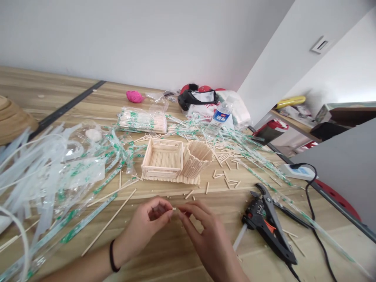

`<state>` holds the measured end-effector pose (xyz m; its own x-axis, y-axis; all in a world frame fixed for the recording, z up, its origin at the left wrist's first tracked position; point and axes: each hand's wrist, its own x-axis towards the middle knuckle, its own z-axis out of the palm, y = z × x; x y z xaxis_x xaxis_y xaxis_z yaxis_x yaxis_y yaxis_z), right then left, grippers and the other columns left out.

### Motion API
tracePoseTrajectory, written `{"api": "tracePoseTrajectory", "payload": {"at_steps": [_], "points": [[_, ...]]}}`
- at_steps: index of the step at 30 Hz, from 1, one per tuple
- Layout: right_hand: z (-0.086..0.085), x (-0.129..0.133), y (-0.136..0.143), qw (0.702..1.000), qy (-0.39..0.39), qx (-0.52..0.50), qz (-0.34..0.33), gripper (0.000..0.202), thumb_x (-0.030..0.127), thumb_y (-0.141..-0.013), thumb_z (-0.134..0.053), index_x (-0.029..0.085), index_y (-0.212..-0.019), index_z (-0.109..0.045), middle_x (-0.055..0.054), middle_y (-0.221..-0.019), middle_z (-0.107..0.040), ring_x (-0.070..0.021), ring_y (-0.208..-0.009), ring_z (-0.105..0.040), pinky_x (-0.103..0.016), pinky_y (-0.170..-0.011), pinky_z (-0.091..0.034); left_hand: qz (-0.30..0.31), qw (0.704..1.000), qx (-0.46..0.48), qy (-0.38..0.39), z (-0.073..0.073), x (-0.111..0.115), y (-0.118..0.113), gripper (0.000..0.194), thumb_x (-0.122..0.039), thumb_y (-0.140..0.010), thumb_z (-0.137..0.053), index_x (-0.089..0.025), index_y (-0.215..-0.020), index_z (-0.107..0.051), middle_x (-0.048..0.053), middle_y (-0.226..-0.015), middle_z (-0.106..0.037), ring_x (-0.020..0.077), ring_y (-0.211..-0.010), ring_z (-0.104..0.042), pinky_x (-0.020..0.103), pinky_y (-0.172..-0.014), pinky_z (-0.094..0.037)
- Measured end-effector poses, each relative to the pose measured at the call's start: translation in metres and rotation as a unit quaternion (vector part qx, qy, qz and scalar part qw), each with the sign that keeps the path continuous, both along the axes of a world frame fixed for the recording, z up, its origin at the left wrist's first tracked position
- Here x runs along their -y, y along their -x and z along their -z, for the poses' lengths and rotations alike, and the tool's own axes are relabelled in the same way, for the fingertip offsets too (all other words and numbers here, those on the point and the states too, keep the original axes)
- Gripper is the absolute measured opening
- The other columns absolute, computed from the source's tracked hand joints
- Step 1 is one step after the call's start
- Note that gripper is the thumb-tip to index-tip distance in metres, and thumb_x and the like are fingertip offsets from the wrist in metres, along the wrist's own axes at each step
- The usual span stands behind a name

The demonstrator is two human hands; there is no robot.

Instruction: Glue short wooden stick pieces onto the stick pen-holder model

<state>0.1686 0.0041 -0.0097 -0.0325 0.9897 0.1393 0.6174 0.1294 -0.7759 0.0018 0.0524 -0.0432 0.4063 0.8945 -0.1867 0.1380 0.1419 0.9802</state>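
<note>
Thumb and finger of my left hand (pixel 151 217) are pinched at a tiny pale piece of wooden stick (pixel 174 208). My right hand (pixel 202 227) pinches at the same piece from the other side, and the fingertips nearly meet over the table. Just beyond them stands a square box built of wooden sticks (pixel 163 170), joined on one base to a round, cup-shaped stick holder (pixel 197 160). Short cut sticks (pixel 207 188) lie loose near it. Right of my right hand rests a black hot glue gun (pixel 264 227) with pliers-like cutters (pixel 266 196) beside it.
Clear and green plastic wrappers (pixel 82 172) and glue sticks (pixel 44 168) cover the left side. Behind the box lie a pack of sticks (pixel 142 120), pink yarn (pixel 134 96) and a water bottle (pixel 219 117). A black cord (pixel 311 203) runs from a power strip (pixel 298 171) at right.
</note>
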Motion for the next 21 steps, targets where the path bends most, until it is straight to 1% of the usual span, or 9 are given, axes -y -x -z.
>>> {"api": "tracePoseTrajectory", "payload": {"at_steps": [3, 10, 12, 16, 21], "points": [[0.0015, -0.0061, 0.0081, 1.0, 0.006, -0.024, -0.005, 0.014, 0.018, -0.086, -0.054, 0.021, -0.091, -0.067, -0.004, -0.089, -0.068, -0.0176, -0.083, -0.063, -0.026, -0.074, -0.048, 0.006, 1.0, 0.005, -0.007, 0.0013, 0.0012, -0.0008, 0.013, -0.032, -0.079, -0.061, -0.019, -0.079, -0.061, 0.0, -0.07, -0.062, 0.0151, -0.066, -0.056, 0.025, -0.061, -0.044], [0.0083, -0.0063, 0.0072, 0.998, 0.026, -0.057, 0.014, 0.015, 0.017, -0.085, -0.056, 0.023, -0.088, -0.07, -0.001, -0.083, -0.068, -0.016, -0.076, -0.061, -0.024, -0.069, -0.045, 0.017, 1.0, -0.003, -0.019, -0.0021, 0.0034, -0.0014, 0.012, -0.031, -0.081, -0.059, -0.019, -0.08, -0.06, 0.0, -0.074, -0.062, 0.0159, -0.07, -0.057, 0.026, -0.066, -0.046], [0.0083, -0.0062, 0.0068, 0.997, 0.035, -0.071, 0.02, 0.015, 0.018, -0.085, -0.057, 0.023, -0.086, -0.071, -0.001, -0.082, -0.069, -0.0161, -0.074, -0.06, -0.025, -0.068, -0.044, 0.017, 1.0, -0.008, -0.023, -0.0031, 0.0035, -0.0014, 0.011, -0.03, -0.08, -0.059, -0.019, -0.08, -0.06, 0.0, -0.074, -0.061, 0.0158, -0.07, -0.057, 0.026, -0.067, -0.046], [0.0076, -0.0065, 0.0065, 0.993, 0.064, -0.098, 0.029, 0.013, 0.021, -0.083, -0.059, 0.022, -0.079, -0.071, -0.001, -0.076, -0.069, -0.0165, -0.068, -0.057, -0.025, -0.064, -0.042, 0.018, 0.999, -0.032, -0.028, -0.003, 0.0028, -0.0013, 0.012, -0.031, -0.08, -0.059, -0.019, -0.078, -0.061, -0.002, -0.069, -0.059, 0.015, -0.066, -0.055, 0.025, -0.062, -0.044], [0.0069, -0.0091, 0.0074, 0.981, 0.117, -0.147, 0.046, 0.016, 0.029, -0.081, -0.061, 0.02, -0.077, -0.073, -0.002, -0.07, -0.069, -0.0174, -0.066, -0.057, -0.025, -0.061, -0.041, 0.016, 0.999, -0.034, -0.031, -0.0007, 0.0022, -0.0014, 0.009, -0.029, -0.079, -0.058, -0.02, -0.077, -0.06, -0.002, -0.065, -0.057, 0.0144, -0.062, -0.053, 0.025, -0.06, -0.043]]}}
